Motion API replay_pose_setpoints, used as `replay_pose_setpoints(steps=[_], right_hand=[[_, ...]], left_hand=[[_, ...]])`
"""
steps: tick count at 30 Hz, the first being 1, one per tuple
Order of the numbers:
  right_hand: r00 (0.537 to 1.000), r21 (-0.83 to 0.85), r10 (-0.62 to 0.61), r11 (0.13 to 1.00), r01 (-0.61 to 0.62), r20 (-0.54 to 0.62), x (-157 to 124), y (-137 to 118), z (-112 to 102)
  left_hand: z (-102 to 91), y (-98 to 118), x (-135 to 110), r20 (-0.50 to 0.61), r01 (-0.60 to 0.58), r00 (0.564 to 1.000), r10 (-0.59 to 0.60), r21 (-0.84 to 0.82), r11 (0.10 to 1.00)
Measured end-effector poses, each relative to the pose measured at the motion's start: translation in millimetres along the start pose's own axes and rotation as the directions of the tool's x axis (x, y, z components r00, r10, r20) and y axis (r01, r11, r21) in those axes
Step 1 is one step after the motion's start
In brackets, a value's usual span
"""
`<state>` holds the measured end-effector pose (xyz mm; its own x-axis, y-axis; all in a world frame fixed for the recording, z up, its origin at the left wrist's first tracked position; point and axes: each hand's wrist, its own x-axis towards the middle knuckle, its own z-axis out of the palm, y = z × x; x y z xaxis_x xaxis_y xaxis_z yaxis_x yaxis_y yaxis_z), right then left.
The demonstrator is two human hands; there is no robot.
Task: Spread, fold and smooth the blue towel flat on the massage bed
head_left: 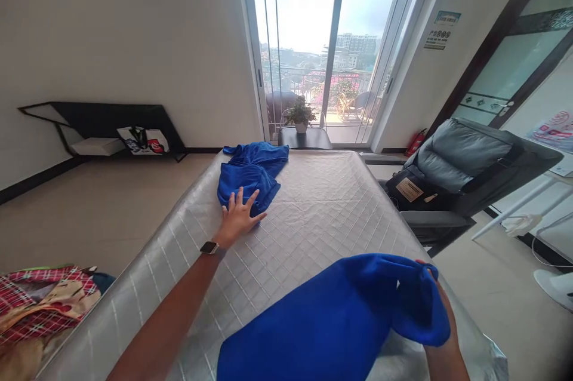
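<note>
My left hand [239,215], wearing a watch, lies flat with fingers spread on the near end of a crumpled blue garment [250,175]. That garment rests along the far left part of the silver quilted table cover [313,214]. At the near right, my right hand [441,309] is closed round the end of a second length of blue cloth [308,321], lifting that end off the cover. The cloth runs toward me and leaves the bottom of the view. Most of the right fingers are hidden behind the fabric, and its exact kind cannot be told.
A pile of plaid and printed clothes [45,303] sits at the lower left. A grey armchair [470,160] holding a black bag [414,190] stands to the right. Past the far edge is a chair [305,139] with a potted plant [301,115].
</note>
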<state>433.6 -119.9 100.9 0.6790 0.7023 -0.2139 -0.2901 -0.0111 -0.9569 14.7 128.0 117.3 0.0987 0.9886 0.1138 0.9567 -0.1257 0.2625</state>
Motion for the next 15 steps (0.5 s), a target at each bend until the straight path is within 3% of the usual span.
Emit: replay_pose_setpoints(steps=[3,5,8,11,15], right_hand=[[0.982,0.126,0.190,0.974,-0.189,0.007,6.3,19.3,-3.1],[0.969,0.124,0.245,0.961,-0.246,0.020,8.4,30.5,-3.1],[0.969,0.055,0.241,0.968,-0.243,0.051,12.9,36.3,-4.6],[0.977,-0.028,0.197,0.980,-0.196,0.081,18.2,27.7,-10.4],[0.986,-0.243,0.095,0.968,-0.059,0.138,24.2,4.1,-28.4]], left_hand=[[39.7,-35.5,43.3,0.031,0.082,0.996,-0.085,0.107,0.991],[52.8,-54.5,56.7,0.009,0.072,0.997,-0.073,0.123,0.990],[53.9,-75.6,65.9,-0.030,0.056,0.998,-0.054,0.103,0.993],[45.9,-82.6,66.0,-0.071,0.029,0.997,-0.024,0.073,0.997],[40.8,-66.1,30.4,-0.296,-0.119,0.947,0.126,0.041,0.992]])
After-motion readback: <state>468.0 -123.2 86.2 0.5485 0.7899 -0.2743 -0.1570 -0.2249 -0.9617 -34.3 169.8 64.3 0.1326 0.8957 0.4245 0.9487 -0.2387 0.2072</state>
